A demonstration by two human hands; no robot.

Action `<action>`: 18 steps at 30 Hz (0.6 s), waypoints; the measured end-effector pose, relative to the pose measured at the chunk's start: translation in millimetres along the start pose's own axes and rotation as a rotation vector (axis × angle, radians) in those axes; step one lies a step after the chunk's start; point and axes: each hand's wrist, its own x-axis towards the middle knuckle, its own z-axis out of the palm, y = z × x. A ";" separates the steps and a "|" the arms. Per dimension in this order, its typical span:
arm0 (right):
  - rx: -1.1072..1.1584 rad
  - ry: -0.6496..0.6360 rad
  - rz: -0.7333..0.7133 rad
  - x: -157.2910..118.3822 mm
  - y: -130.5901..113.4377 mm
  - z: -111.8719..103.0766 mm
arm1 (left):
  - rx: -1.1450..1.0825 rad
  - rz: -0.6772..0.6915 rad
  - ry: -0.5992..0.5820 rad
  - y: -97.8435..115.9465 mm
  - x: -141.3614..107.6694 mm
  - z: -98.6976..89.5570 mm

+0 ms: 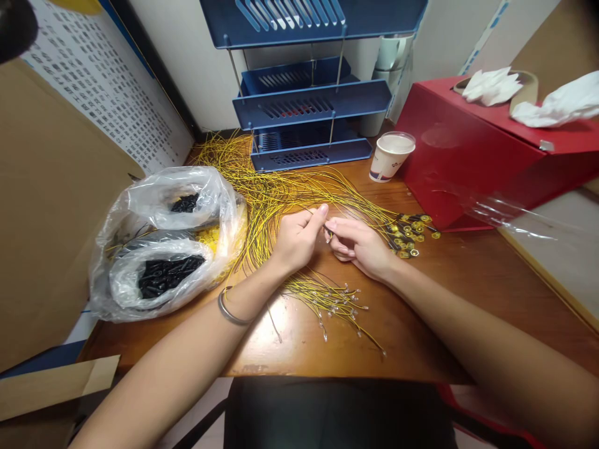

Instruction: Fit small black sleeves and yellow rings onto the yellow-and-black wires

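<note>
Above the middle of the table, my left hand (299, 240) is closed, with thumb and fingers pinching a thin wire. Beside it, my right hand (359, 247) pinches a small black sleeve (329, 231) with a clear tip just below; the fingers partly cover it. Beneath and behind both hands spreads a bundle of yellow and black wires (269, 193). Closer to me, loose wires with clear LED tips (337, 305) fan out. Past my right hand lie wire ends fitted with black sleeves and yellow hex nuts (412, 234).
At left, a clear plastic bag (105, 249) holds smaller bags of black sleeves (171, 276) and yellow nuts (210, 237). A blue tiered rack (309, 106) stands behind. A paper cup (392, 157) and a red box (468, 149) with crumpled tissues (491, 86) are at right.
</note>
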 end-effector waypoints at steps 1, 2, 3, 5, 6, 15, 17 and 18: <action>0.000 -0.002 -0.001 0.0 0.2 0.0 | -0.007 -0.004 -0.001 -1.1 0.5 -0.1; -0.001 -0.002 -0.003 0.0 0.4 0.0 | -0.016 -0.012 0.001 -2.2 1.2 -0.2; -0.001 -0.001 -0.005 -0.1 0.7 0.0 | -0.030 -0.023 0.009 -3.2 2.1 -0.3; 0.000 0.005 -0.006 -0.2 1.1 0.2 | -0.067 -0.053 0.034 -4.5 4.2 -0.2; 0.003 0.009 -0.006 -0.3 1.2 0.3 | -0.087 -0.072 0.047 -4.7 5.2 0.1; 0.154 0.146 -0.027 1.8 -1.4 1.9 | 0.063 -0.047 0.006 3.1 1.5 0.1; 0.188 0.202 -0.055 2.8 -0.9 2.9 | 0.172 0.015 -0.018 3.3 -0.7 -1.1; 0.199 0.225 -0.068 3.2 -0.3 3.4 | 0.205 0.029 -0.032 3.2 -1.5 -1.5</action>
